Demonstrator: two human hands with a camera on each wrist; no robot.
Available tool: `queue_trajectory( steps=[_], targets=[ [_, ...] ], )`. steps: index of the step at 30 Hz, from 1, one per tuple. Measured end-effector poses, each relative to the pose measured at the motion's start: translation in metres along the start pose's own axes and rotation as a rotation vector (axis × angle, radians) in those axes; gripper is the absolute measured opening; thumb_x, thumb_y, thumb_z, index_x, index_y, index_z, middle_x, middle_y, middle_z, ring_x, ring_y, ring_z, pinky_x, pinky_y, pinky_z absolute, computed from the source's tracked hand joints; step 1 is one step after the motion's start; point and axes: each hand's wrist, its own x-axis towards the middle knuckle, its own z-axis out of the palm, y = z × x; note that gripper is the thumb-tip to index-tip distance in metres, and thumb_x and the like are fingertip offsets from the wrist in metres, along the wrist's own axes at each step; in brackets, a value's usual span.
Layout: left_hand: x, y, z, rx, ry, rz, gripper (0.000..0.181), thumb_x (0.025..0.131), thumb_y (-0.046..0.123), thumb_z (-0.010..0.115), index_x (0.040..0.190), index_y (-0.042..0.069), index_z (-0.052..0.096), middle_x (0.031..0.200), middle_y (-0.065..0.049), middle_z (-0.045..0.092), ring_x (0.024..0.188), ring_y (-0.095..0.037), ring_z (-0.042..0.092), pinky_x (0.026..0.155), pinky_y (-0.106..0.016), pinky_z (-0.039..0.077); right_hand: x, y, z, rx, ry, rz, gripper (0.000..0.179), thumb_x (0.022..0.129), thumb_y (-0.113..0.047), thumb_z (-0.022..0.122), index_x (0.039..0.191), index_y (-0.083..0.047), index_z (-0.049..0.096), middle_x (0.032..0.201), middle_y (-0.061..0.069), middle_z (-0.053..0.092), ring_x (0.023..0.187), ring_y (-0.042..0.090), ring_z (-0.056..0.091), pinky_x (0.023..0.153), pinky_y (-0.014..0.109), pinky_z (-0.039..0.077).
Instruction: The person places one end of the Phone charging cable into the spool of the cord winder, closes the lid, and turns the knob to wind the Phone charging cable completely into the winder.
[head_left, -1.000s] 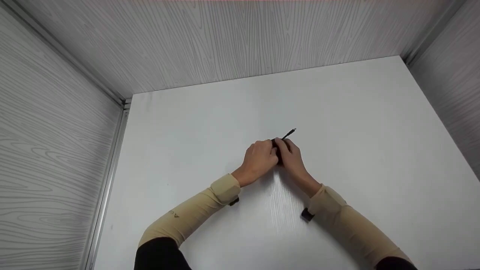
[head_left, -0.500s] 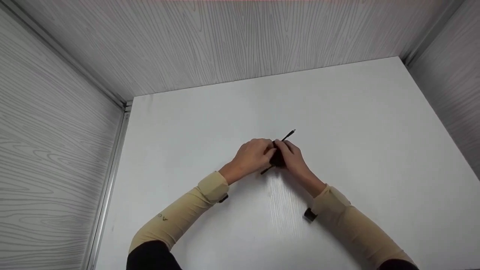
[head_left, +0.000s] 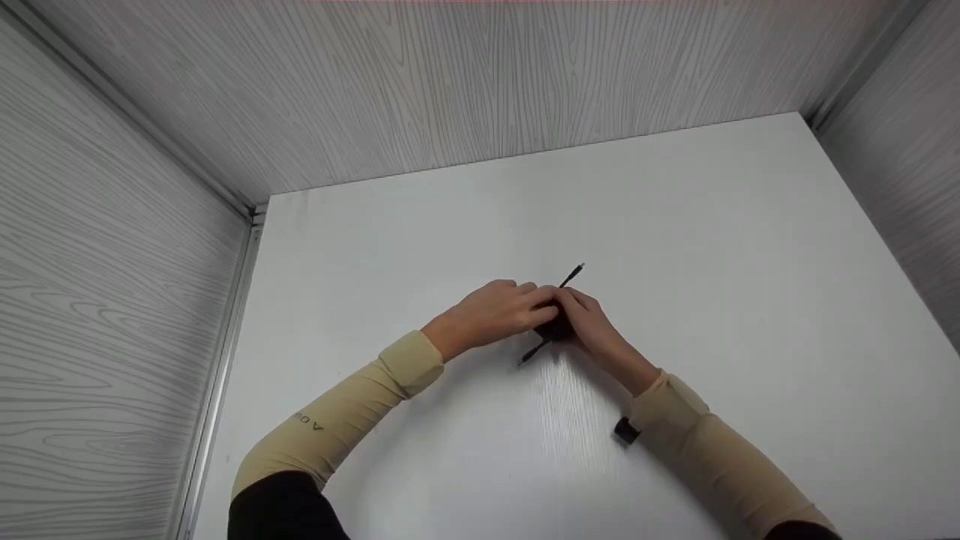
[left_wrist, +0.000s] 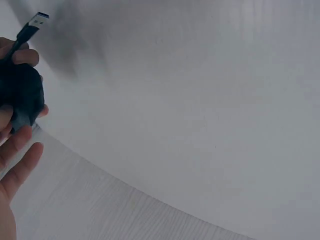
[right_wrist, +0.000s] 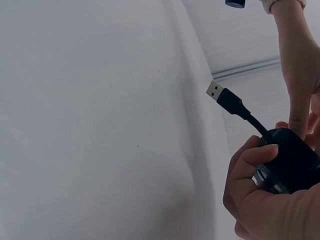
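Observation:
Both hands are on a black retractable USB cable with a rounded case (right_wrist: 295,157). My right hand (head_left: 596,326) grips the case from the right, its thumb and fingers curled round the edge. From the left, my left hand (head_left: 495,309) pinches the case, with two fingers (left_wrist: 24,162) sticking out beyond it. A USB plug (right_wrist: 223,96) on a short lead sticks out of one end. In the head view one dark cable end (head_left: 574,272) points up right and another cable end (head_left: 529,355) points down left. Fingers hide much of the case.
A white tabletop (head_left: 405,247) lies under the hands. Grey wood-grain panels stand at the back (head_left: 480,82), on the left (head_left: 105,322) and on the right. Beige sleeves cover the forearms, and a small black device (head_left: 626,431) sits under the right wrist.
My left hand has shifted and turned, its forearm swinging left. The cable end at lower left has come into view. The right hand has moved slightly down, still gripping the case.

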Motion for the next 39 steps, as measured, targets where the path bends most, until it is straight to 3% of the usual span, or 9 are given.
queue_trajectory(
  steps=[3,10,16,21,33,36,39],
  targets=[
    [0.002,-0.004,0.002,0.097,0.027,0.084,0.006,0.106,0.011,0.062,0.111,0.014,0.066,0.118,0.001,0.067,0.078,-0.010,0.063,0.058,-0.021,0.045,-0.001,0.002,0.000,0.063,-0.029,0.009,0.047,0.115,-0.041,0.038,0.137,-0.006,0.061,0.119,0.003,0.065,0.101,0.013,0.065,0.084,0.025,0.057],
    [0.006,-0.012,0.001,0.235,0.053,0.250,0.014,0.109,0.013,0.057,0.113,0.012,0.070,0.108,0.002,0.067,0.080,-0.009,0.064,0.060,-0.021,0.048,0.000,0.001,-0.002,0.059,-0.029,0.000,0.048,0.112,-0.044,0.046,0.131,-0.005,0.067,0.111,-0.002,0.071,0.098,0.009,0.067,0.085,0.022,0.057],
    [0.009,-0.018,-0.003,0.276,0.089,0.365,0.022,0.109,0.009,0.051,0.099,0.013,0.071,0.098,0.002,0.063,0.073,-0.008,0.057,0.059,-0.021,0.042,0.001,0.002,-0.001,0.019,-0.044,0.003,0.050,0.112,-0.043,0.046,0.136,-0.004,0.067,0.115,-0.003,0.072,0.102,0.007,0.067,0.089,0.021,0.055],
    [0.009,-0.020,-0.003,0.270,0.103,0.436,0.023,0.104,0.006,0.049,0.090,0.013,0.066,0.089,0.002,0.061,0.067,-0.008,0.050,0.058,-0.021,0.038,-0.001,0.002,-0.001,-0.017,-0.058,0.009,0.045,0.113,-0.041,0.045,0.129,-0.008,0.071,0.109,-0.005,0.072,0.097,0.007,0.065,0.087,0.020,0.054],
    [0.005,-0.020,-0.001,0.225,0.122,0.464,0.021,0.107,0.006,0.046,0.092,0.009,0.061,0.084,0.001,0.062,0.064,-0.008,0.053,0.054,-0.020,0.044,-0.004,-0.002,0.000,-0.036,-0.113,0.060,0.043,0.112,-0.043,0.045,0.129,-0.012,0.069,0.113,-0.006,0.066,0.101,0.008,0.060,0.090,0.021,0.051],
    [0.005,-0.018,0.001,0.234,0.120,0.440,0.019,0.104,0.004,0.046,0.091,0.008,0.059,0.079,0.002,0.059,0.058,-0.008,0.051,0.050,-0.021,0.044,-0.003,-0.001,-0.001,-0.027,-0.108,0.079,0.041,0.111,-0.045,0.048,0.125,-0.014,0.070,0.114,-0.006,0.066,0.102,0.009,0.060,0.091,0.021,0.051],
    [0.002,-0.013,0.005,0.269,0.093,0.374,0.016,0.103,0.003,0.047,0.092,0.008,0.058,0.076,0.003,0.057,0.054,-0.007,0.050,0.048,-0.021,0.041,-0.002,-0.001,-0.001,0.006,-0.102,0.084,0.041,0.110,-0.046,0.049,0.121,-0.013,0.070,0.114,-0.004,0.065,0.103,0.009,0.061,0.091,0.021,0.052]
  ],
)
